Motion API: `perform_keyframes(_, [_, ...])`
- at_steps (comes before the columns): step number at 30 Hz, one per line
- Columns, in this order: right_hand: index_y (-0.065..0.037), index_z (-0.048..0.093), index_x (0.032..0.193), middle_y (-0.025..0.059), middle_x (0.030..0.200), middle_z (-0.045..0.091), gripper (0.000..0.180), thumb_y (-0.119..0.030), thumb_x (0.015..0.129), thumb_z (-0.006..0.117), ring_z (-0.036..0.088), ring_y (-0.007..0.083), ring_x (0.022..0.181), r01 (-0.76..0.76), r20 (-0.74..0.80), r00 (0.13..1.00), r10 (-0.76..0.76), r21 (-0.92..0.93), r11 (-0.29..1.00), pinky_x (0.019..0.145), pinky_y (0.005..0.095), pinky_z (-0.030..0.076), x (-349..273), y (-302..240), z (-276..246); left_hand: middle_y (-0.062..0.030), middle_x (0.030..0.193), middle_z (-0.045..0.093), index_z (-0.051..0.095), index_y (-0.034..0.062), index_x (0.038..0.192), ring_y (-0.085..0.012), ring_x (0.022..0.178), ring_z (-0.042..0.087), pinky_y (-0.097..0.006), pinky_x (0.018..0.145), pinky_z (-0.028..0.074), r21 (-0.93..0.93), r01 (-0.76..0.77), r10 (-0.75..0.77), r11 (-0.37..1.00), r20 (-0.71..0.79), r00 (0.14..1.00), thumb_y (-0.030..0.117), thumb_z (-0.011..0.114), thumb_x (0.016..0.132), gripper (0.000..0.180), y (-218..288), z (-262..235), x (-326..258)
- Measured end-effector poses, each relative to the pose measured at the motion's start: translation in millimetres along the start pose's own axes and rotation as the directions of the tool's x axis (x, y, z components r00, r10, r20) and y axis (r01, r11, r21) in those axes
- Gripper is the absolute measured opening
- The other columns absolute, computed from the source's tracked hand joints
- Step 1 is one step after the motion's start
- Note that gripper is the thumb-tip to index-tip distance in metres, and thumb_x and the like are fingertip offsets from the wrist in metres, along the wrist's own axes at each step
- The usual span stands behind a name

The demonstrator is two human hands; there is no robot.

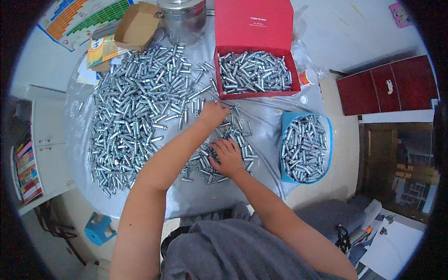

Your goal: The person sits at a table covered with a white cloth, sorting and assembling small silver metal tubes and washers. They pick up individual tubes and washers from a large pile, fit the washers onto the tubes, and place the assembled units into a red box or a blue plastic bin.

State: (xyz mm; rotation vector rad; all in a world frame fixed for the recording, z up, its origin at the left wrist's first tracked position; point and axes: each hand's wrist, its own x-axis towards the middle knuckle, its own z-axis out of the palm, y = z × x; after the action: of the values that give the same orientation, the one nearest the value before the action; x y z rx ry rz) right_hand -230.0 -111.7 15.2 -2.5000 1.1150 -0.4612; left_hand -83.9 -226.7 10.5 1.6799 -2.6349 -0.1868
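A big heap of silver metal sleeve anchor bolts (135, 107) covers the left of the table. My left hand (214, 113) reaches in just below the red box, over the smaller patch of loose parts. Its fingers are curled together, and whatever they may hold is too small to make out. Closer to me, my right hand (227, 156) lies palm down on that patch, fingers apart, touching bolts (240, 139) and small nuts. More bolts (254, 70) fill the red lidded box (256, 96) at the back. A blue fabric bin (330, 149) at the right edge also holds bolts.
The round table has a shiny grey cover (191, 201). Behind the heap stand a metal pot (183, 21) and an open cardboard box (138, 27). A white cup (308, 77) lies beside the red box. Below left is a blue stool (99, 228); a dark red cabinet (387, 86) stands right.
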Motion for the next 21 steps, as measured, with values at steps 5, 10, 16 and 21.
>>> perform_keyframes(5, [-0.008,0.054,0.111,0.0058,0.115,0.052,0.041,-0.029,0.076,0.06,0.044,0.0231,0.113,0.028,-0.035,0.999,-0.028,-0.004,1.0,0.101,0.043,0.027,3,-2,-3,-0.0145,0.083,0.061,0.06,0.0066,0.095,-0.0292,0.078,0.063,-0.041,0.063,0.052,-0.093,0.188,-0.187,0.978,0.024,0.982,0.014,0.054,0.078,0.019,18,15,3])
perform_keyframes(10, [-0.007,0.055,0.109,0.0079,0.114,0.054,0.041,-0.032,0.077,0.058,0.046,0.0245,0.113,0.036,-0.01,0.999,-0.036,-0.05,0.998,0.101,0.0428,0.028,4,-3,-4,-0.0156,0.081,0.062,0.058,0.0041,0.099,-0.0316,0.079,0.063,-0.043,0.068,0.051,-0.291,0.312,-0.306,0.905,0.067,0.95,0.022,0.061,0.074,0.031,10,13,-10])
perform_keyframes(16, [-0.008,0.054,0.111,0.0063,0.116,0.053,0.042,-0.032,0.077,0.059,0.045,0.0232,0.114,0.032,-0.023,0.999,-0.032,-0.013,0.999,0.101,0.0422,0.028,0,-1,-2,-0.0204,0.083,0.063,0.054,0.0029,0.103,-0.0371,0.076,0.061,-0.046,0.069,0.049,-0.419,0.49,-0.526,0.765,0.032,0.85,0.023,0.053,0.082,0.029,-85,-70,-47])
perform_keyframes(21, [-0.012,0.056,0.106,0.0036,0.112,0.054,0.036,-0.028,0.075,0.061,0.045,0.0207,0.112,0.008,-0.044,0.999,-0.008,0.003,1.0,0.101,0.0409,0.027,2,-2,-1,-0.0219,0.079,0.06,0.054,0.0026,0.095,-0.0383,0.076,0.059,-0.046,0.066,0.046,-0.534,0.436,-0.651,0.724,-0.323,0.686,0.016,0.055,0.081,0.02,-139,-89,-55])
